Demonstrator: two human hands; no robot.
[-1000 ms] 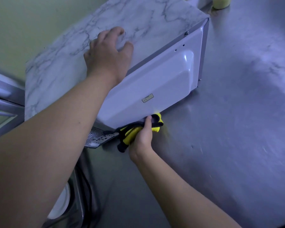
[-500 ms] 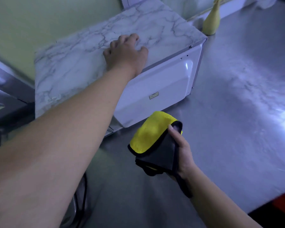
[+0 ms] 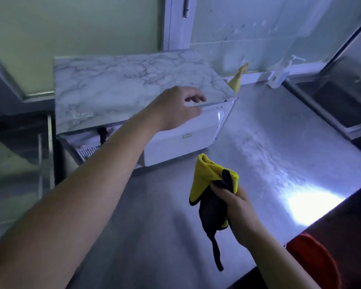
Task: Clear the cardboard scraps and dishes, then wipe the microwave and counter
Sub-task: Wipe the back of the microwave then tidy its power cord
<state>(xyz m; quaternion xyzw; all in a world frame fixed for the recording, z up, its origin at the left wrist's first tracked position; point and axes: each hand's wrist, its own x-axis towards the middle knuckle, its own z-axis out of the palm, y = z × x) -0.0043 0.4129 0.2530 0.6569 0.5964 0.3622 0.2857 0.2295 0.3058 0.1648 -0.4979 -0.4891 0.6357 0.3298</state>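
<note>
The microwave (image 3: 188,140) stands on the steel counter (image 3: 269,155), its white back panel facing me and its top (image 3: 113,88) marble-patterned. My left hand (image 3: 175,109) is at the near right edge of that top with loosely bent fingers; blur hides whether it touches. My right hand (image 3: 236,203) grips a bunched yellow and black cloth (image 3: 211,178) above the counter, in front of the microwave and apart from it. A black strap of the cloth hangs down. No cardboard scraps or dishes are in view.
A yellow bottle (image 3: 237,80) stands behind the microwave's right corner. A white pump dispenser (image 3: 279,77) sits by the wall. A recessed basin (image 3: 342,101) lies at the far right. A red bin (image 3: 315,261) is below the counter's front edge.
My right hand pulled the cloth from under the microwave's lower edge and lifted it, bunched, above the counter. My left hand slid from the middle of the top to its near edge.
</note>
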